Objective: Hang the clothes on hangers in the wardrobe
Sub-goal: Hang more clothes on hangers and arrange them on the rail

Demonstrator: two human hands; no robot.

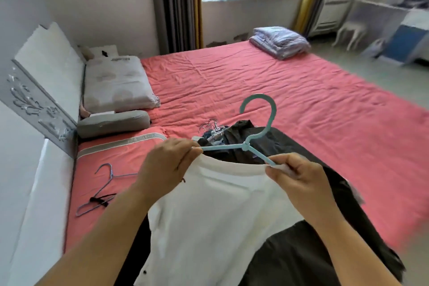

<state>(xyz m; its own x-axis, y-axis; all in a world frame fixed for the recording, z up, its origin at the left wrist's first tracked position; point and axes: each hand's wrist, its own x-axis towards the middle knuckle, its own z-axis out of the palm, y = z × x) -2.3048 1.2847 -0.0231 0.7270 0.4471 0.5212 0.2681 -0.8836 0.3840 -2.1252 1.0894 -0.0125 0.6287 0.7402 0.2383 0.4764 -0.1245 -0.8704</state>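
Note:
A white T-shirt [216, 211] hangs in front of me over the bed, held up at its neckline. A light blue plastic hanger [257, 127] sits in the collar opening, its hook pointing up and away. My left hand [167, 162] pinches the shirt's left shoulder together with the hanger's left arm. My right hand [294, 174] pinches the right shoulder and the hanger's right arm tip. Dark clothes [274, 141] lie on the bed behind and under the shirt.
The bed has a pink sheet [267, 90]. A thin blue wire hanger [102, 188] with a black strap lies at the left. A bunch of metal hangers [211, 126] rests beyond the dark clothes. Pillows [116, 83] lie left, a folded quilt [279, 40] at the far corner.

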